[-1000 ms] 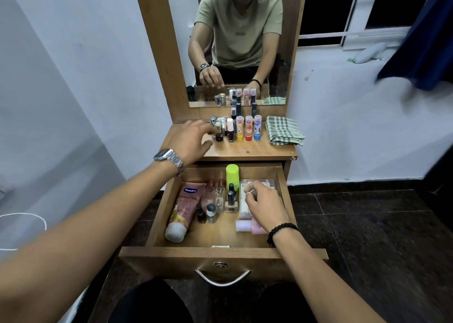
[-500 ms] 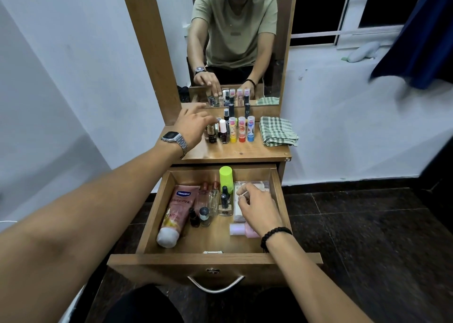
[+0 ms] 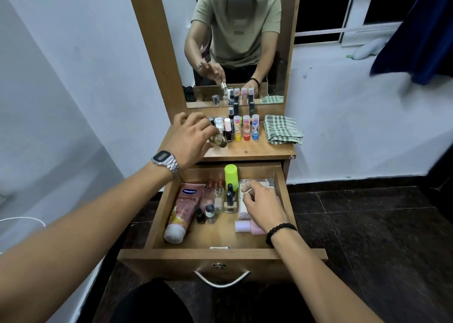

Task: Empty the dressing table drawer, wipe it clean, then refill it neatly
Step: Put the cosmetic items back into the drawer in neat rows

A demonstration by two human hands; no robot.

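Bottle (image 3: 219, 140) tilted in left hand (image 3: 190, 138) grip over tabletop (image 3: 257, 148)

Counts as observed. On the table (image 3: 257, 151): three clear tubes with coloured bases are counted, one yellow (image 3: 237, 128), one red (image 3: 246, 128), one blue (image 3: 255, 127); one folded checked cloth (image 3: 282, 129); one white-capped bottle (image 3: 228, 126); two tall dark bottles (image 3: 235, 109) behind the tubes; further small bottles at the left are crowded and partly hidden, so no count is recorded. In the drawer (image 3: 220, 251): one pink Vaseline tube (image 3: 183, 208); one green-capped container (image 3: 231, 175); two red-capped glass bottles (image 3: 219, 195); one square bottle with black cap (image 3: 230, 201); two small dark-capped bottles (image 3: 204, 213); one clear box (image 3: 259, 184); one pale pink bottle (image 3: 245, 226). Two hands are seen.
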